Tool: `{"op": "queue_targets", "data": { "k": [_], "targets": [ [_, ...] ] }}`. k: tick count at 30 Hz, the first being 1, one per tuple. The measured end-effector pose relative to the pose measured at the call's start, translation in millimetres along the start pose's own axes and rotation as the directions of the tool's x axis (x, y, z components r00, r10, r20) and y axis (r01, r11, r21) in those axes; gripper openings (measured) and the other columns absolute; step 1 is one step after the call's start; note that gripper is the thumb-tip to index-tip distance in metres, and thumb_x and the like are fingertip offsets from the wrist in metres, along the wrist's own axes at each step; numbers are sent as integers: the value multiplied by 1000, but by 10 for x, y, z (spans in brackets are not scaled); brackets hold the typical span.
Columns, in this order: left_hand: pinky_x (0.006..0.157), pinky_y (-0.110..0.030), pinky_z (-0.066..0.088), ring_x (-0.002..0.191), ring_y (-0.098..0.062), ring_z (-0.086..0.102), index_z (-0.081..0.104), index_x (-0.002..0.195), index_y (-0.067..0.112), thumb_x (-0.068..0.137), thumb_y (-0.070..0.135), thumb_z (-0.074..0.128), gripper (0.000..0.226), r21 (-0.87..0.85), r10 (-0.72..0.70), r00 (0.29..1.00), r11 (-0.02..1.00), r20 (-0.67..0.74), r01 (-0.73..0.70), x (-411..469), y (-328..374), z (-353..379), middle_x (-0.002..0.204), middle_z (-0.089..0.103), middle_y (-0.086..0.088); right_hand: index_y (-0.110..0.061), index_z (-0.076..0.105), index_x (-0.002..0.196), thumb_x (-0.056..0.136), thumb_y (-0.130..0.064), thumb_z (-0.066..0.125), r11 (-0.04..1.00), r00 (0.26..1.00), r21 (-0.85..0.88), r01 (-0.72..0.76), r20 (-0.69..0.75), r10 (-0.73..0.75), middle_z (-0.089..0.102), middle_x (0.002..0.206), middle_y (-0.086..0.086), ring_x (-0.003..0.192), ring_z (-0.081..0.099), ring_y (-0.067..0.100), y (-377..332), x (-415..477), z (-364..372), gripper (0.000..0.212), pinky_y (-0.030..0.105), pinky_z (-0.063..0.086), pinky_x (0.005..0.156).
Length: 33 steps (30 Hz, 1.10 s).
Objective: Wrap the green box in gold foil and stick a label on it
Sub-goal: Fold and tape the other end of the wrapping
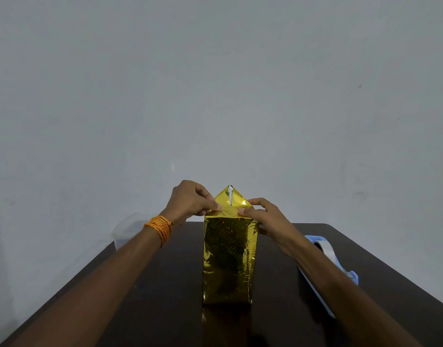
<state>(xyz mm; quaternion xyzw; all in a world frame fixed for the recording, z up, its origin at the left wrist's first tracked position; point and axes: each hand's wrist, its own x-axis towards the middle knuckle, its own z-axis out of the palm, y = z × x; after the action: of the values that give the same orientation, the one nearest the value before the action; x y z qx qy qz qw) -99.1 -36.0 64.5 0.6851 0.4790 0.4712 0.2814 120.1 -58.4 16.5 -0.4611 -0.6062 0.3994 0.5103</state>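
A tall box covered in gold foil [229, 259] stands upright in the middle of the dark table [165, 284]. No green shows; the foil hides the box. At its top the foil rises into a pointed triangular flap [230, 197] with a silver inner strip. My left hand [190, 200] pinches the flap's left fold at the box's top edge. My right hand [263, 216] pinches the right fold, its fingers curled over the top right corner. No label is in view.
A blue tape dispenser [323, 249] with a white roll lies on the table to the right, partly behind my right forearm. A clear plastic container [130, 229] sits at the table's far left corner. A plain grey wall stands behind.
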Motion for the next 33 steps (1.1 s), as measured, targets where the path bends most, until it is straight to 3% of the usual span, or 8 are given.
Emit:
{"op": "queue_targets", "data": {
  "k": [5,8,14,16,19,23,29,33],
  "targets": [
    [51,-17,49,51,-8,59,77,82,2,63,16,93,28,-72,-60,998,996,-7,60,21,-112,22,84,75,-18,-20,59,119,86,-32,76,1000,1000,24,-5,10,5,74,107,10,94,72,20,11,27,-4,39,30,54,82],
    [48,-19,50,47,-9,58,61,106,7,62,8,93,55,-230,-166,986,960,-21,157,19,-162,22,87,70,-19,-20,59,119,86,-31,76,999,1000,39,-6,1,6,73,108,10,93,71,18,3,25,2,39,26,51,75],
    [38,-14,44,50,-8,52,58,124,8,82,-6,72,46,-562,-393,906,720,155,408,39,-271,118,90,63,-13,-20,59,118,86,-31,76,998,1000,64,-7,-2,7,74,106,11,89,72,18,32,27,9,37,29,53,79],
    [39,-15,44,52,-11,51,59,125,4,88,1,64,37,-613,-405,908,691,110,383,48,-298,180,89,59,-14,-20,60,117,86,-31,76,997,1000,71,-11,-9,12,74,104,10,86,72,17,39,18,15,36,29,52,79],
    [53,-23,51,76,-19,61,58,120,9,91,31,69,39,-509,-311,950,814,23,279,73,-352,204,102,61,-13,-20,61,117,85,-31,76,997,1000,80,1,-25,1,75,103,10,89,72,20,87,14,18,37,35,52,85],
    [74,-31,53,90,-20,68,67,114,15,78,32,82,42,-435,-221,961,858,169,274,41,-418,282,108,71,-11,-19,61,117,86,-29,76,996,999,88,8,-32,-5,74,103,11,87,72,19,84,-6,18,36,34,52,83],
    [45,-19,47,64,-11,61,60,105,10,92,25,67,22,-508,-219,976,842,-15,181,-55,-445,443,86,62,-4,-19,62,115,84,-30,78,995,999,104,-1,-52,7,74,104,12,89,72,22,125,34,40,36,39,53,87],
    [83,-38,53,95,-24,65,66,103,14,92,42,64,30,-535,-183,982,824,54,183,-112,-542,473,97,70,-8,-20,60,117,84,-29,78,991,998,130,-2,-57,9,75,104,11,87,72,22,145,9,15,39,38,52,84]
  ]
}}
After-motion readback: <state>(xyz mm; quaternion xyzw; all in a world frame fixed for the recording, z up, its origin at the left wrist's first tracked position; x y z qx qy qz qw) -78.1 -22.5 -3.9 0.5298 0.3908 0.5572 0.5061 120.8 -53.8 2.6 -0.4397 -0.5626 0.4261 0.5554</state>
